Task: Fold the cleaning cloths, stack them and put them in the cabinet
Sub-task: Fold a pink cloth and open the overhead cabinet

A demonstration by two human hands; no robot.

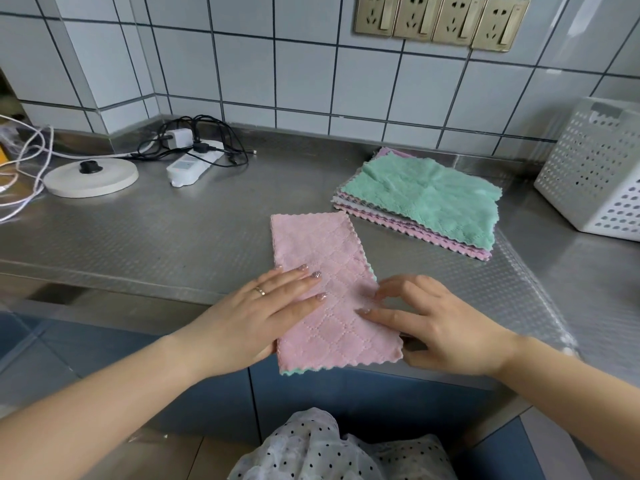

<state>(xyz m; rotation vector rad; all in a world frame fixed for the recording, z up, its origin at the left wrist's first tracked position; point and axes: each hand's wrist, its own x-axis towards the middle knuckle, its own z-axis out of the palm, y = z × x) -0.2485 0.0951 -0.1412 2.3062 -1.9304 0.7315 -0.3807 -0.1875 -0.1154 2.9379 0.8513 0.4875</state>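
Note:
A pink quilted cleaning cloth (325, 271) lies folded in half lengthwise on the steel counter (156, 237), a green underside showing along its near edge. My left hand (256, 320) rests flat on the cloth's left side, fingers spread. At the cloth's right edge my right hand (436, 323) has its fingertips curled and touching the fabric. A pile of unfolded cloths (426, 202), green on top with pink and white ones below, sits behind and to the right.
A white perforated basket (595, 171) stands at the far right. At the back left are a round white kettle base (91, 176), a power strip (194, 164) with a plugged charger, and tangled cables. Blue cabinet fronts (346, 400) run below the counter edge.

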